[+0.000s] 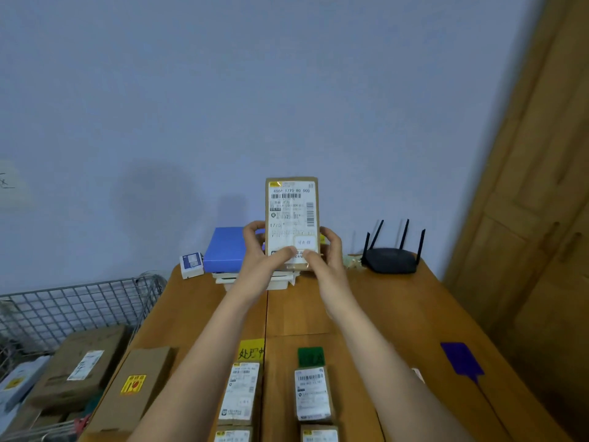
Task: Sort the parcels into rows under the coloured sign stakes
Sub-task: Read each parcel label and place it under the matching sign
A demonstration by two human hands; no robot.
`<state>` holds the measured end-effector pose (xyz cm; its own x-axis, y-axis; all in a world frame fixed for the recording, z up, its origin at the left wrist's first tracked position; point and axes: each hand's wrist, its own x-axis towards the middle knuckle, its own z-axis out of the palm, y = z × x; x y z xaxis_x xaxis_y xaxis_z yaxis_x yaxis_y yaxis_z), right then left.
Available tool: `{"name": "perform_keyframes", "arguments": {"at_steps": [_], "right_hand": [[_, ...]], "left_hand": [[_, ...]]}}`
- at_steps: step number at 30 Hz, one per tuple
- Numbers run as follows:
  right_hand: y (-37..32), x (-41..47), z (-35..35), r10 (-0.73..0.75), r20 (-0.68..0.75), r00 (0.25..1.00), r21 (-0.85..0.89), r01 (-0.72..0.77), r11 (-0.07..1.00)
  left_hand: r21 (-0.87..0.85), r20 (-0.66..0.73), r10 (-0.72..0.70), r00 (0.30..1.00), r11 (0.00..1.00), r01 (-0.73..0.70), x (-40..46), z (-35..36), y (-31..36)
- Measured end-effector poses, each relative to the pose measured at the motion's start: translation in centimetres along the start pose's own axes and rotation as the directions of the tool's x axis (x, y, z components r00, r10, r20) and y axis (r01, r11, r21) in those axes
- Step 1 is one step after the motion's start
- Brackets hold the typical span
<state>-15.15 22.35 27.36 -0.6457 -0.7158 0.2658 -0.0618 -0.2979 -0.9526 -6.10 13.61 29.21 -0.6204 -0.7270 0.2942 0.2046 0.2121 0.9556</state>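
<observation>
Both hands hold a small brown parcel (292,215) upright in front of me, its white shipping label facing the camera. My left hand (262,250) grips its lower left edge and my right hand (325,253) its lower right edge, thumbs on the label. On the wooden table (382,307) lie a yellow sign (251,348), a green sign (310,356) and a purple sign (461,360). A row of labelled parcels (240,393) runs below the yellow sign, and another row (314,393) below the green one.
A brown box with a yellow sticker (134,390) lies at the table's left edge. A wire basket (63,311) on the left holds several more parcels. A blue box (228,250) on a stack and a black router (392,260) stand at the back.
</observation>
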Motion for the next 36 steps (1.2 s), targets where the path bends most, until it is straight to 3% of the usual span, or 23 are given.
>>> {"name": "perform_keyframes", "arguments": {"at_steps": [7,14,18,28,33,36], "right_hand": [[7.2,-3.1,-4.2,0.401,-0.017,0.916,-0.204,-0.396,0.895],[12.4,-9.2,-7.8,0.646,-0.001,0.763,-0.300,-0.616,0.728],[13.8,-11.2,-8.6,0.681,-0.048,0.731,-0.270,-0.666,0.696],[14.9,-14.7,-10.1,0.692,-0.207,0.692,-0.168,-0.722,0.672],[15.3,-17.3,-12.9,0.692,-0.265,0.671,-0.117,-0.735,0.668],[16.1,-18.3,-14.7,0.728,-0.288,0.622,-0.105,-0.776,0.622]], "left_hand": [[0.050,-0.018,-0.431,0.902,0.901,0.431,-3.8,2.7,-9.2],[0.068,0.035,-0.673,0.739,0.740,0.670,-10.5,3.9,-15.0],[0.091,0.062,-0.719,0.692,0.695,0.714,-11.6,4.1,-17.1],[0.170,0.199,-0.698,0.688,0.716,0.677,-13.5,6.1,-19.1],[0.146,0.267,-0.725,0.635,0.682,0.717,-15.6,8.6,-20.6],[0.170,0.280,-0.744,0.607,0.660,0.732,-16.9,10.0,-21.3]]}}
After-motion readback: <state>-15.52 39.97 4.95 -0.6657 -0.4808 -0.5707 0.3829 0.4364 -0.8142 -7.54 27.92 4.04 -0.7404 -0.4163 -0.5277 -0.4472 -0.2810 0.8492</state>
